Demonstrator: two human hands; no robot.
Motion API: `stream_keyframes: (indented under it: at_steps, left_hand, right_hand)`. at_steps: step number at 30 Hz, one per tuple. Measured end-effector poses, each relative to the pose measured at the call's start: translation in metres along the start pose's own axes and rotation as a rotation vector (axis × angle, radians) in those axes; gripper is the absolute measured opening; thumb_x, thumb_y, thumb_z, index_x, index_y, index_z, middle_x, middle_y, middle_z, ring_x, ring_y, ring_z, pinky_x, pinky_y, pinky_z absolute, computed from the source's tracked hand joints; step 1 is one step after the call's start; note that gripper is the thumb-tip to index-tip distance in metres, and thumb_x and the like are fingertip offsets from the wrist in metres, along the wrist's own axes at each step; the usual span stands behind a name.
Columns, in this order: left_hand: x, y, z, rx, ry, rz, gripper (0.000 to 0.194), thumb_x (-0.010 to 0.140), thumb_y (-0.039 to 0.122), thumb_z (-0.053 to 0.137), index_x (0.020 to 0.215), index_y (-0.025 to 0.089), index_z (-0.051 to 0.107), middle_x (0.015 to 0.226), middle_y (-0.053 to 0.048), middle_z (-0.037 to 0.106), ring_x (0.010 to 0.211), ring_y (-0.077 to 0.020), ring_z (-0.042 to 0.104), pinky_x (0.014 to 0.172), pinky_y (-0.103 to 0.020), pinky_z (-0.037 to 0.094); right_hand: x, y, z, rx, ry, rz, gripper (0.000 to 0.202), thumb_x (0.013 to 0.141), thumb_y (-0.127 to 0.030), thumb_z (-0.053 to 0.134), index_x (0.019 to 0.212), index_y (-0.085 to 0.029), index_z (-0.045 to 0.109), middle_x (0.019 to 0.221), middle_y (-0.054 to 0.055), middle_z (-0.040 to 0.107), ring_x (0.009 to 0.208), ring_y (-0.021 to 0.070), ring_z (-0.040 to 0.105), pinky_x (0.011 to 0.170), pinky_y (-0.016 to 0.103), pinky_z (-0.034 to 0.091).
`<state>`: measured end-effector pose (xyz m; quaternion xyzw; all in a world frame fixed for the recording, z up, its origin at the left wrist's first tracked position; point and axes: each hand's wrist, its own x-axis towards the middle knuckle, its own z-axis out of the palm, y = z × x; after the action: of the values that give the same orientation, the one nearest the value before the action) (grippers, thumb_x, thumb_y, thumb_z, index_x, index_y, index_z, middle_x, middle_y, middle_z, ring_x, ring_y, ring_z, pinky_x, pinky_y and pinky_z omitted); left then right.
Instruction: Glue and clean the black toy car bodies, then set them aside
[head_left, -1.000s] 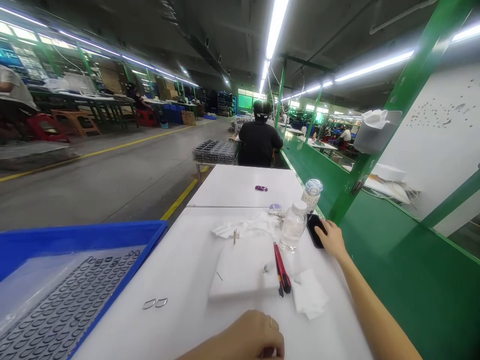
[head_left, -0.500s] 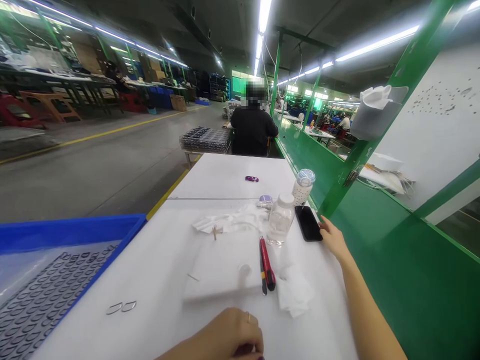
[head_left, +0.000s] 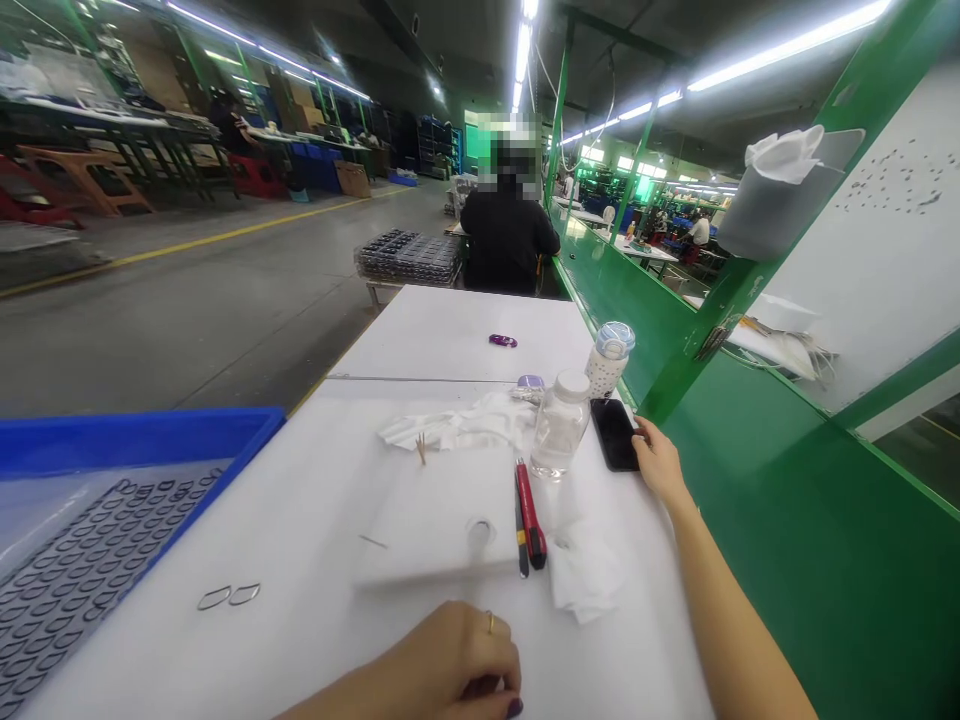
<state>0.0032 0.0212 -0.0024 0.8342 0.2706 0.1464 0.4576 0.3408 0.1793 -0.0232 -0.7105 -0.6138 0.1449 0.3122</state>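
Observation:
My left hand [head_left: 465,665] rests curled at the table's front edge, a ring on one finger. Its fingers bend toward the thumb; I see no object in them. At the table's right side, my right hand [head_left: 658,460] has its fingers closed on the right edge of a black smartphone [head_left: 615,436] lying flat. Left of the phone stands a clear bottle [head_left: 559,425] with a white cap and some clear liquid. Behind it is a dotted cup [head_left: 609,362] with a blue lid. A red utility knife [head_left: 531,515] lies beside dark tweezers [head_left: 520,535].
A white block [head_left: 435,520] bears a thin pin [head_left: 373,542] and small sticks [head_left: 421,448]. Crumpled tissue [head_left: 585,575] lies nearby. Two metal D-rings [head_left: 229,597] are at left, beside a blue tray [head_left: 259,440] of rings. A person in black [head_left: 506,240] sits ahead.
My right hand has closed in on the phone's edge, its fingers now against it. My left hand stays curled. The view has tilted slightly, moving the table up in the picture.

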Motion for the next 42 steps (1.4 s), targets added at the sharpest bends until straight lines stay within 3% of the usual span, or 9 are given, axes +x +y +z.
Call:
stream_keyframes:
  at_steps: [5, 12, 17, 20, 24, 31, 36, 42]
  left_hand:
    - [0.000, -0.005, 0.001, -0.014, -0.001, 0.015, 0.010, 0.088, 0.024, 0.058, 0.080, 0.021, 0.062, 0.068, 0.002, 0.051, 0.062, -0.0128, 0.046, 0.060, -0.025, 0.033]
    - [-0.002, -0.009, 0.003, -0.053, 0.028, 0.053, 0.008, 0.087, 0.023, 0.059, 0.080, 0.021, 0.062, 0.068, 0.002, 0.050, 0.063, -0.0122, 0.046, 0.061, -0.024, 0.033]
    - [-0.001, -0.010, 0.003, -0.050, 0.046, 0.074, 0.006, 0.086, 0.022, 0.062, 0.080, 0.021, 0.063, 0.069, 0.003, 0.052, 0.065, -0.0120, 0.048, 0.063, -0.023, 0.034]
    - [-0.002, -0.011, 0.004, -0.055, 0.043, 0.075, 0.006, 0.085, 0.021, 0.063, 0.080, 0.021, 0.063, 0.068, 0.003, 0.051, 0.064, -0.0112, 0.047, 0.061, -0.023, 0.034]
    - [-0.004, -0.011, 0.003, -0.031, 0.038, 0.063, 0.005, 0.086, 0.021, 0.062, 0.081, 0.021, 0.064, 0.071, 0.002, 0.053, 0.065, -0.0115, 0.048, 0.061, -0.023, 0.034]
    - [-0.003, -0.006, -0.001, -0.032, 0.024, 0.034, 0.007, 0.087, 0.022, 0.061, 0.081, 0.021, 0.063, 0.069, 0.003, 0.052, 0.065, -0.0114, 0.047, 0.062, -0.023, 0.034]
    - [-0.005, -0.008, -0.002, -0.046, 0.014, 0.016, 0.008, 0.088, 0.024, 0.060, 0.082, 0.021, 0.065, 0.070, 0.002, 0.052, 0.065, -0.0116, 0.048, 0.061, -0.023, 0.035]
    - [-0.003, -0.007, -0.004, -0.077, 0.010, 0.026, 0.010, 0.089, 0.023, 0.058, 0.082, 0.021, 0.065, 0.069, 0.002, 0.051, 0.063, -0.0110, 0.046, 0.059, -0.023, 0.034]
  right_hand:
    - [-0.003, 0.001, -0.001, -0.020, -0.046, -0.059, 0.054, 0.086, -0.028, 0.047, 0.137, -0.019, 0.061, 0.137, 0.011, 0.063, 0.123, 0.0279, 0.059, 0.110, 0.047, 0.042]
    - [-0.014, -0.006, -0.014, -0.054, -0.150, -0.120, 0.052, 0.087, -0.028, 0.047, 0.137, -0.024, 0.064, 0.138, 0.008, 0.063, 0.129, 0.0270, 0.055, 0.113, 0.045, 0.039]
    - [-0.019, -0.015, -0.006, -0.290, -0.161, -0.073, 0.048, 0.095, -0.034, 0.044, 0.140, -0.034, 0.061, 0.149, 0.007, 0.052, 0.137, 0.0315, 0.046, 0.111, 0.053, 0.038]
    - [-0.019, -0.019, -0.005, -0.344, -0.114, -0.063, 0.051, 0.097, -0.037, 0.044, 0.147, -0.030, 0.055, 0.146, 0.011, 0.054, 0.135, 0.0321, 0.049, 0.109, 0.052, 0.041]
    - [-0.020, -0.021, -0.018, -0.243, -0.126, -0.090, 0.049, 0.098, -0.033, 0.039, 0.138, -0.020, 0.065, 0.138, 0.011, 0.064, 0.127, 0.0281, 0.058, 0.108, 0.044, 0.044]
    - [-0.034, -0.031, -0.040, -0.135, -0.230, -0.010, 0.048, 0.091, -0.023, 0.041, 0.128, -0.022, 0.072, 0.138, 0.005, 0.065, 0.128, 0.0242, 0.059, 0.109, 0.036, 0.044]
    - [-0.035, -0.037, -0.039, -0.057, -0.165, 0.098, 0.056, 0.092, -0.022, 0.042, 0.145, -0.025, 0.058, 0.129, 0.005, 0.070, 0.116, 0.0233, 0.066, 0.100, 0.035, 0.049]
    - [-0.031, -0.039, -0.026, -0.176, -0.153, 0.132, 0.061, 0.089, -0.020, 0.045, 0.149, -0.015, 0.049, 0.138, 0.012, 0.063, 0.118, 0.0284, 0.064, 0.099, 0.040, 0.049]
